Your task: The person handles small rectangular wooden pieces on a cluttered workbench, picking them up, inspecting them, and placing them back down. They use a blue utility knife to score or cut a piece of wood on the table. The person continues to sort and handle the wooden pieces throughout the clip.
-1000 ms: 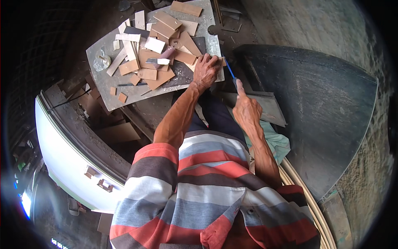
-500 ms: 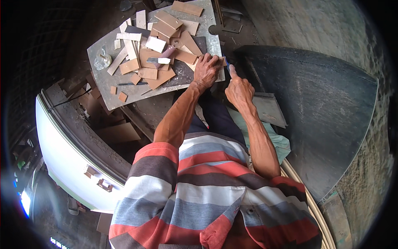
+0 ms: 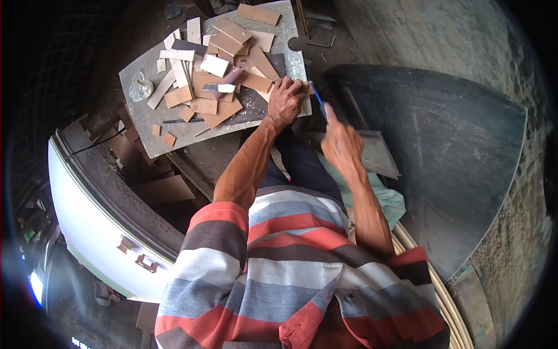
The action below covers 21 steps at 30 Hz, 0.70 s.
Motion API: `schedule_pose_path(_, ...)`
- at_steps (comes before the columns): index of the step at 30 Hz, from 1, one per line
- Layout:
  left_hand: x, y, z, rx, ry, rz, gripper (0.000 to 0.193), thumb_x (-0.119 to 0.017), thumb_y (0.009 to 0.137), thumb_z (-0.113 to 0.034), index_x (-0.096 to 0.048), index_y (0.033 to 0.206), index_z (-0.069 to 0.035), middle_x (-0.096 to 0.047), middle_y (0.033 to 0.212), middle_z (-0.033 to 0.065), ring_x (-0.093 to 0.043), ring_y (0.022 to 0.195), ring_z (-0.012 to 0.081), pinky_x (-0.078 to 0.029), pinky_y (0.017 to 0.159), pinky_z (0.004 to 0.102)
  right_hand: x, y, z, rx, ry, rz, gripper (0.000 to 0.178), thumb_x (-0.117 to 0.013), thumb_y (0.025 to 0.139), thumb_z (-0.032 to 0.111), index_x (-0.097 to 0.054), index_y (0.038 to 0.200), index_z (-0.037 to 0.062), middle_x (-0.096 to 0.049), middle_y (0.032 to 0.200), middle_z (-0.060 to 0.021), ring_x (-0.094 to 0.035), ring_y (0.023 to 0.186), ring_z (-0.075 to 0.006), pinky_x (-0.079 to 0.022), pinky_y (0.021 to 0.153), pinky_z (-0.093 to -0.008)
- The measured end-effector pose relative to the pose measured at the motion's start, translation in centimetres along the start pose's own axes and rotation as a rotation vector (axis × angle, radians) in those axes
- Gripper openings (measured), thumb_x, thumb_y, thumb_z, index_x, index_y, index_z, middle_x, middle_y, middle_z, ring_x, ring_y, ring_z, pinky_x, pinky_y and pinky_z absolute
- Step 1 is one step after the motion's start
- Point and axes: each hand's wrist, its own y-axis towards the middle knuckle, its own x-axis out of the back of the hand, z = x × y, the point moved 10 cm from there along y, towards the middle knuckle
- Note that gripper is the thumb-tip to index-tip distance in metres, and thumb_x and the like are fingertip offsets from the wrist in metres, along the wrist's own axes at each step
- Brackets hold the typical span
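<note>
At the right edge of the small work table [image 3: 136, 125], my left hand [image 3: 285, 102] curls its fingers over a small brown wood piece [image 3: 309, 88] and presses it down. One end of the piece sticks out past the table edge. My right hand [image 3: 343, 142] is closed around a thin blue blade-like tool [image 3: 318, 96], its exact kind too small to tell. The tool's far end is beside the wood piece; whether they touch I cannot tell. Left of my left hand lies a heap of flat wood offcuts [image 3: 222, 111] with a white-and-grey scraper-like blade [image 3: 218, 88] on it.
A glass jar [image 3: 141, 90] stands at the table's left. A dark curved panel [image 3: 430, 145] leans against the wall on the right. Nearer on the left is a white curved panel [image 3: 99, 227]. Green cloth [image 3: 386, 195] and long pale strips [image 3: 444, 296] lie by my right side.
My right hand has drawn back toward me and slightly right with the blue tool, showing more of its length. The left hand keeps its hold on the wood piece.
</note>
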Motion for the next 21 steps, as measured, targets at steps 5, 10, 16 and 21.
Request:
schedule_pose_path(5,0.0,0.1,-0.1,0.026,0.021,0.023,0.034,-0.064,0.072,-0.018,-0.071,0.105,-0.012,-0.051,0.099,0.0031,-0.050,0.098,0.0254,-0.042,0.087,0.0401,0.1,0.0,0.3,-0.054,-0.015,0.070,0.051,-0.055,0.087,0.009,-0.054,0.138,0.0108,-0.067,0.081,-0.0300,-0.065,0.078,-0.0490,-0.051,0.075,-0.0565)
schedule_pose_path(10,0.1,-0.2,0.0,0.027,0.033,0.005,0.034,-0.064,0.072,-0.018,-0.071,0.105,-0.012,-0.052,0.098,0.0029,-0.050,0.098,0.0252,-0.042,0.088,0.0400,-0.7,2.8,0.4,0.022,-0.004,-0.017,0.063,-0.060,0.076,0.008,-0.053,0.139,0.0113,-0.066,0.078,-0.0307,-0.068,0.079,-0.0467,-0.053,0.075,-0.0540)
schedule_pose_path(16,0.0,0.8,-0.7,-0.013,0.013,-0.022,0.033,-0.065,0.070,-0.016,-0.074,0.102,-0.012,-0.054,0.098,0.0031,-0.050,0.095,0.0260,-0.044,0.084,0.0404,0.2,0.4,-0.2,-0.079,-0.029,0.047,0.057,-0.058,0.082,0.007,-0.054,0.138,0.0111,-0.067,0.079,-0.0282,-0.067,0.079,-0.0456,-0.052,0.074,-0.0541)
schedule_pose_path(21,0.3,-0.3,-0.5,0.011,0.002,-0.003,0.034,-0.066,0.069,-0.016,-0.073,0.102,-0.011,-0.053,0.098,0.0033,-0.050,0.096,0.0258,-0.044,0.085,0.0402,-0.7,1.5,0.6,0.023,-0.019,-0.030,0.052,-0.056,0.085,0.007,-0.054,0.137,0.0108,-0.066,0.078,-0.0309,-0.066,0.076,-0.0486,-0.051,0.072,-0.0559)
